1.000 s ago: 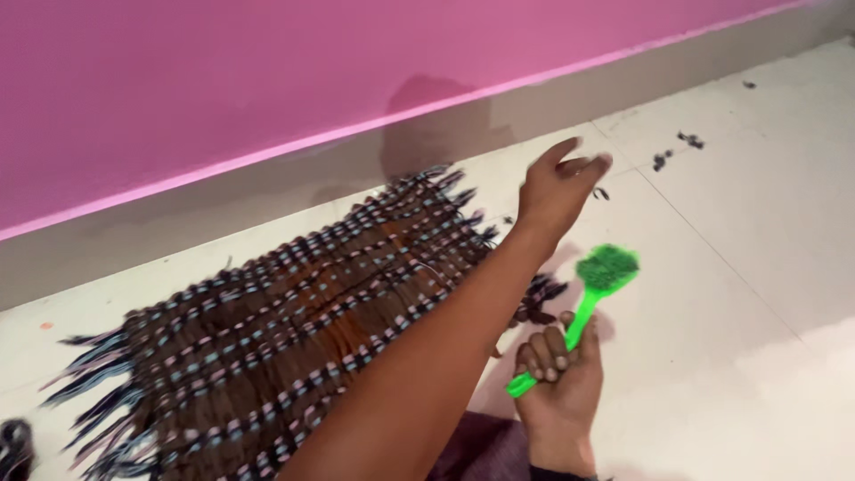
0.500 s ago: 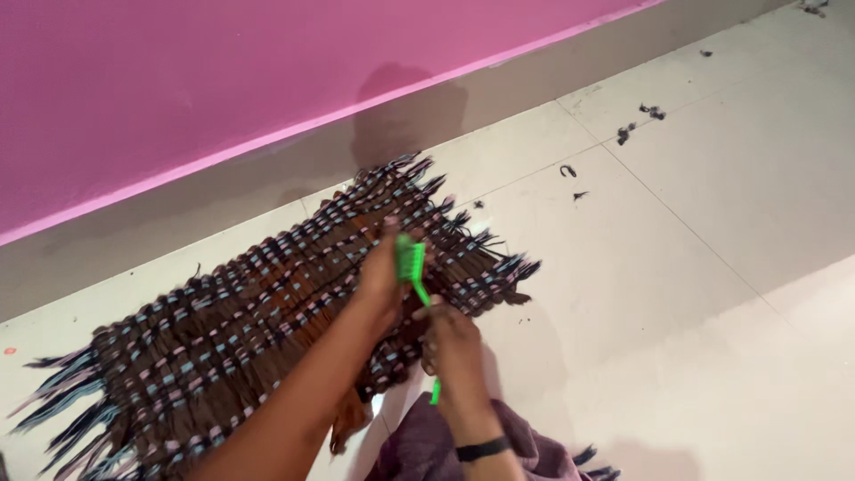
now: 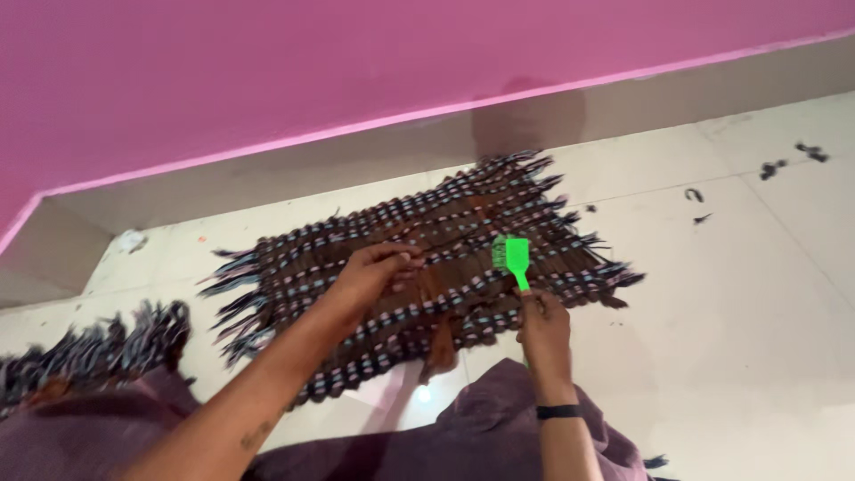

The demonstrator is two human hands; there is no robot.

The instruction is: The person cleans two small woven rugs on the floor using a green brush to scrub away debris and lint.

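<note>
A brown woven mat (image 3: 463, 218) with blue and pink flecks and fringed ends lies on the pale tiled floor. My left hand (image 3: 374, 270) rests on the middle of the mat, fingers curled and pressing on the weave. My right hand (image 3: 541, 322) grips the handle of a bright green brush (image 3: 512, 256), whose head sits on the mat's right half. A dark band circles my right wrist.
A pink wall (image 3: 267, 71) with a grey skirting runs along the back. A second fringed mat (image 3: 98, 352) lies at the left. Purple cloth (image 3: 481, 445) covers my lap. Small dark scraps (image 3: 770, 167) are scattered on the tiles at the right.
The view swung left, showing the whole mat and a second one. My left hand moved onto the mat's middle. The brush shifted to the mat's right half.
</note>
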